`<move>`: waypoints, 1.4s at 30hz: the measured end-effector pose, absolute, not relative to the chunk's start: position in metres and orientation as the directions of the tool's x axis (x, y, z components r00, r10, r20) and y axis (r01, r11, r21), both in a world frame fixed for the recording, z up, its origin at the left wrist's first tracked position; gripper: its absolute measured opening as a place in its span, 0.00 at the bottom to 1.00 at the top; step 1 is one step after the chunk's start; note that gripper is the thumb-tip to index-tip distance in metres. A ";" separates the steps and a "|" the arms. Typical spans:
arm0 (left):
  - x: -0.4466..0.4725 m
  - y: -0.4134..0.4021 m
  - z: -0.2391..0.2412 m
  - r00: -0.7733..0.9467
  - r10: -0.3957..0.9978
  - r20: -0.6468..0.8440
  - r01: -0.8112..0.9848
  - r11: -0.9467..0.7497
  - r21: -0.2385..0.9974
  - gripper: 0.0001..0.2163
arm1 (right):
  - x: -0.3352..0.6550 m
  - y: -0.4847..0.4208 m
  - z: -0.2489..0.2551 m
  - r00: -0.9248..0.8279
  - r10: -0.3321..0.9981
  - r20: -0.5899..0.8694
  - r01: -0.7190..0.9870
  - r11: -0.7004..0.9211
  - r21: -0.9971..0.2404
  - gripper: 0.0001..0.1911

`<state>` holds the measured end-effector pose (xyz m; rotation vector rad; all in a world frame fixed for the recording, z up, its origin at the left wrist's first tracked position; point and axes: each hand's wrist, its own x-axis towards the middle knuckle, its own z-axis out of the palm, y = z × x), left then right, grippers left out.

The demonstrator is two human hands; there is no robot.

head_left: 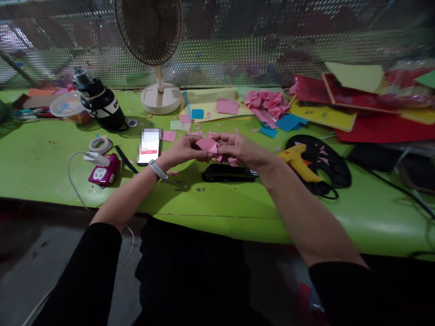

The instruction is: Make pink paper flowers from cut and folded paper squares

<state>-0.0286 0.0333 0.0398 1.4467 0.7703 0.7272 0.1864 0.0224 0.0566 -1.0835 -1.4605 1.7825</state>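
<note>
Both hands meet over the green table, holding pink paper (208,145) cut with a curved edge. My left hand (185,149) grips its left side, fingers closed on it. From the other side, my right hand (238,147) pinches the paper with thumb and fingers. Small pink scraps show around and below the fingers. A black stapler (227,173) lies just below the hands. To the left of my left wrist is a phone (149,146) with a lit screen. Crumpled pink paper pieces (267,105) are heaped beyond my right hand.
A fan (160,97) and a black bottle (103,106) stand at the back left. Tape (99,145) and a magenta power adapter (108,171) with a white cable lie left. A yellow glue gun (301,163) rests on a black pad at right. Coloured sheets (374,129) pile at the back right.
</note>
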 end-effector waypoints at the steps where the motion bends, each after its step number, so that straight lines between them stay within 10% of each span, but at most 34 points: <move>1: -0.028 0.033 0.040 0.574 0.819 -0.024 0.031 0.008 0.999 0.19 | 0.186 0.022 0.056 -0.496 0.840 -0.220 0.057 -0.222 -0.973 0.19; 42: -0.027 0.034 0.036 0.598 0.801 0.026 0.020 -0.047 0.999 0.19 | 0.190 0.024 0.058 -0.498 0.859 -0.115 0.105 -0.073 -0.992 0.18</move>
